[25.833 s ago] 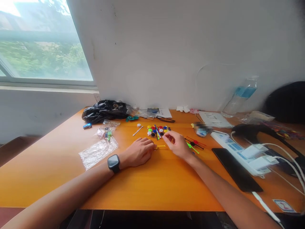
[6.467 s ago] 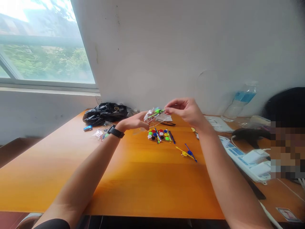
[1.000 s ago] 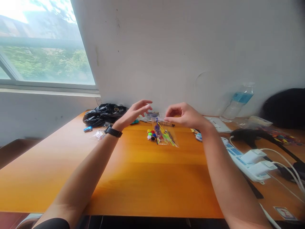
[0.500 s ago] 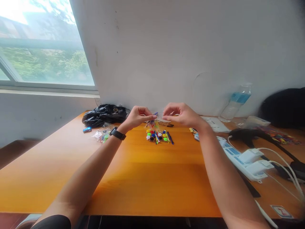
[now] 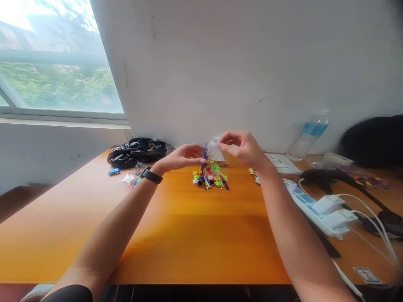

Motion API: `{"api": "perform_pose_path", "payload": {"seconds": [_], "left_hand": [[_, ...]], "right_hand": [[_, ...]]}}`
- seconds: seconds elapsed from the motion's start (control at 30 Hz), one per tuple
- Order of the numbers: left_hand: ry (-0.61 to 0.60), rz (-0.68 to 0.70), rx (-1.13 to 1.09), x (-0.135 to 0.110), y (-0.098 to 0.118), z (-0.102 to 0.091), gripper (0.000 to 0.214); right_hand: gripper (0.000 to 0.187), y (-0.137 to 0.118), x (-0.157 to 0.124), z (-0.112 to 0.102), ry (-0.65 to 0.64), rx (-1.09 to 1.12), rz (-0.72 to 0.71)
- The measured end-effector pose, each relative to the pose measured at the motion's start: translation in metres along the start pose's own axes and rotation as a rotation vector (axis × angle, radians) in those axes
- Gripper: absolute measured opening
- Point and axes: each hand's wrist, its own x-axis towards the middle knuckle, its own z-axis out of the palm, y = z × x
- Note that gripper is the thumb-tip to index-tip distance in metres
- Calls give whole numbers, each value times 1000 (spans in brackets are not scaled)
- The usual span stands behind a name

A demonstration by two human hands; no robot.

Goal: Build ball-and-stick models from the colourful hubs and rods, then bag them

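Note:
My left hand [image 5: 183, 156] and my right hand [image 5: 242, 147] are raised over the orange table [image 5: 189, 235], both pinching the top of a small clear plastic bag [image 5: 214, 161]. The bag hangs between them with several thin coloured plastic pieces inside. Below it on the table lies a cluster of small coloured caps and sticks [image 5: 209, 181]. A black watch [image 5: 151, 175] sits on my left wrist.
A black plastic bag [image 5: 137, 151] and small clear packets [image 5: 132, 178] lie at the back left. A white power strip [image 5: 316, 205] with chargers and cables, a water bottle [image 5: 307, 136], papers [image 5: 283, 163] and a dark bag [image 5: 374, 136] are on the right.
The clear bag hung from my right hand alone a second ago. My left hand closed on its top edge, and both hands now hold it slightly higher.

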Motion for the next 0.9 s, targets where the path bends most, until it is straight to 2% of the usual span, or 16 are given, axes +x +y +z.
{"api": "perform_pose_path", "payload": {"seconds": [0.1, 0.23, 0.3, 0.43, 0.5, 0.57, 0.63, 0.77, 0.9], "left_hand": [[48, -1, 49, 1, 0, 4, 36], [133, -14, 151, -2, 5, 0, 38], [91, -11, 180, -4, 6, -4, 37], [-64, -30, 186, -4, 5, -9, 31], [-122, -52, 173, -4, 4, -7, 31], [-150, -53, 142, -4, 4, -3, 38], [-122, -17, 126, -2, 4, 3, 46], [80, 55, 126, 1, 4, 10, 35], [228, 83, 150, 3, 2, 8, 42]], "right_hand": [[26, -2, 0, 1, -33, 1, 25], [31, -1, -2, -7, -117, -11, 65], [32, 0, -4, -12, -219, -11, 90], [28, 5, -6, -12, -553, 26, 159], [24, 7, -5, -7, -631, 68, 173], [19, 9, -4, -2, -598, 92, 161], [16, 9, -3, 0, -518, 92, 139], [18, 12, -2, 0, -331, 118, 121], [42, 18, 1, -1, -128, 196, 81]]}}
